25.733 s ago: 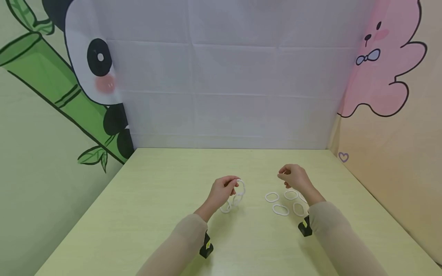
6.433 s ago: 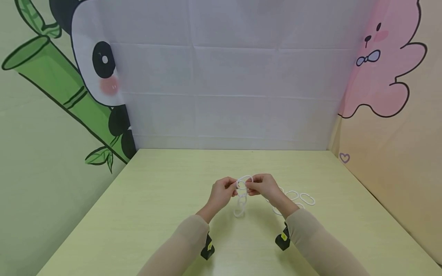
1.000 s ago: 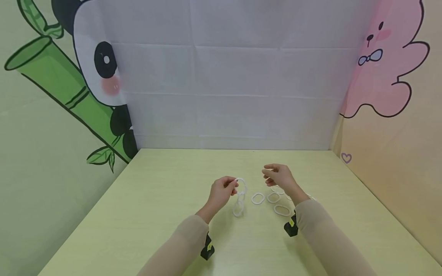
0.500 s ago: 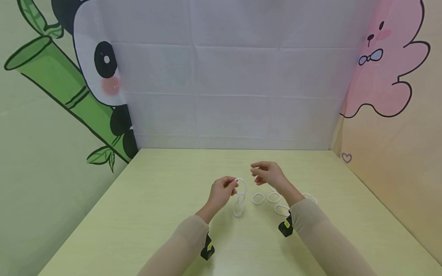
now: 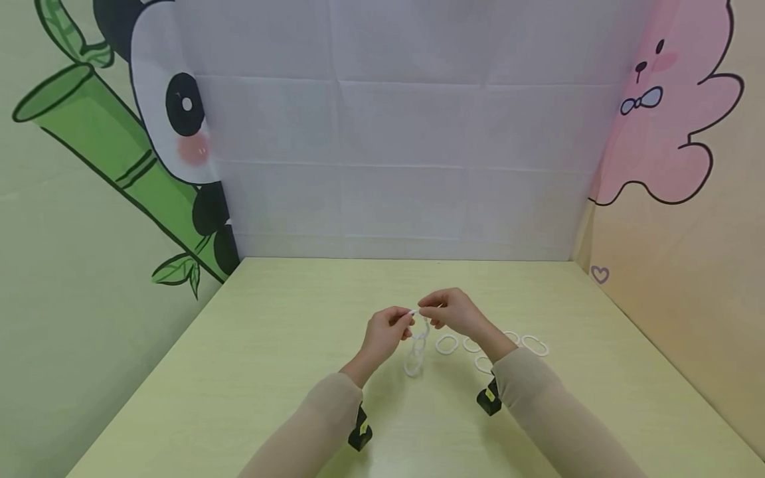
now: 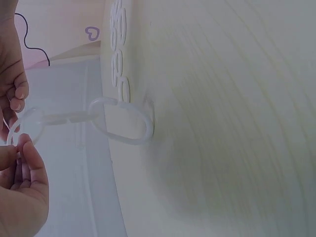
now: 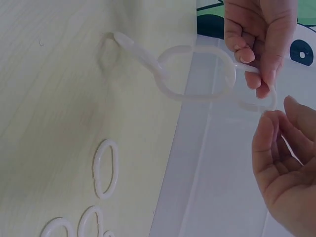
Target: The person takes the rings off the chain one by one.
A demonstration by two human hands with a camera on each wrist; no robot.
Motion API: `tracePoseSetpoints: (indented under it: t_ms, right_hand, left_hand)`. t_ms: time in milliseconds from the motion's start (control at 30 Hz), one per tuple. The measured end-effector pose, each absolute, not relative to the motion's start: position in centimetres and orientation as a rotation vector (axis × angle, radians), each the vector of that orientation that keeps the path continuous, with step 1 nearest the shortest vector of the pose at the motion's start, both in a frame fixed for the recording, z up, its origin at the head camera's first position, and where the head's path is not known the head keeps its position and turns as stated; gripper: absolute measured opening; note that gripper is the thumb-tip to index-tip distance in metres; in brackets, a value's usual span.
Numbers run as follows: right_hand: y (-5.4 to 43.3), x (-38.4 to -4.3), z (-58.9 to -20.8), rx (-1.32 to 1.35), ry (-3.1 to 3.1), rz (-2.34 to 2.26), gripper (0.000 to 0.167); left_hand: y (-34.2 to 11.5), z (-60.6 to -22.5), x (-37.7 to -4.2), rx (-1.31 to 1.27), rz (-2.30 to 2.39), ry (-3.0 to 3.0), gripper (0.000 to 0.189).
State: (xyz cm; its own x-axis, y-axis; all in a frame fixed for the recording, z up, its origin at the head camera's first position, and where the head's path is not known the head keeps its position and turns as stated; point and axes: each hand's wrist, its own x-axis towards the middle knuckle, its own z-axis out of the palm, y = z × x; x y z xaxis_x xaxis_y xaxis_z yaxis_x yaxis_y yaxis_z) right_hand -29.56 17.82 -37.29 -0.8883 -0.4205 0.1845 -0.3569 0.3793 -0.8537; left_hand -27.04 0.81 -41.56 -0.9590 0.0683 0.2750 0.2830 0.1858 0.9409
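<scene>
My left hand (image 5: 384, 332) pinches the top link of a short chain of white plastic links (image 5: 414, 362). The chain hangs down, its lowest link close over the table. My right hand (image 5: 457, 312) has come in from the right at that same top link. In the right wrist view, one fingertip of the right hand (image 7: 286, 148) meets the end of the top link (image 7: 272, 98), while another finger stands apart from it. The chain's middle link (image 7: 195, 52) shows clearly there, in front of the left hand's fingers (image 7: 241, 42).
Several loose white links lie right of the chain, among them a near link (image 5: 438, 347) and a far link (image 5: 532, 350); the right forearm partly covers some. The pale wooden table (image 5: 287, 372) ends at a white back panel (image 5: 388, 199). Painted side walls flank it.
Over the last second my right hand has moved left and then down to the top link. My left hand has stayed in place, still holding the chain.
</scene>
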Motion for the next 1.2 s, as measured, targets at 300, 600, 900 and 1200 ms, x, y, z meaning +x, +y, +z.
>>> tracePoseSetpoints:
  t_ms: [300, 600, 900, 1200]
  right_hand:
    - [17.22, -29.46, -37.67, -0.716, 2.606, -1.508, 0.013]
    - [17.14, -29.37, -37.68, -0.709, 2.631, -1.485, 0.01]
    - [17.37, -29.29, -37.58, -0.726, 2.625, -1.506, 0.011]
    - [17.63, -29.32, -37.42, -0.726, 2.604, -1.554, 0.013]
  left_hand:
    - [0.65, -41.59, -27.06, -0.373, -1.892, -2.297, 0.019]
    - [0.71, -41.6, -27.16, -0.385, -1.883, -2.297, 0.019]
    - [0.7, -41.53, -27.07, -0.388, -1.873, -2.329, 0.022]
    - [0.71, -41.88, -27.04, -0.372, -1.854, -2.349, 0.024]
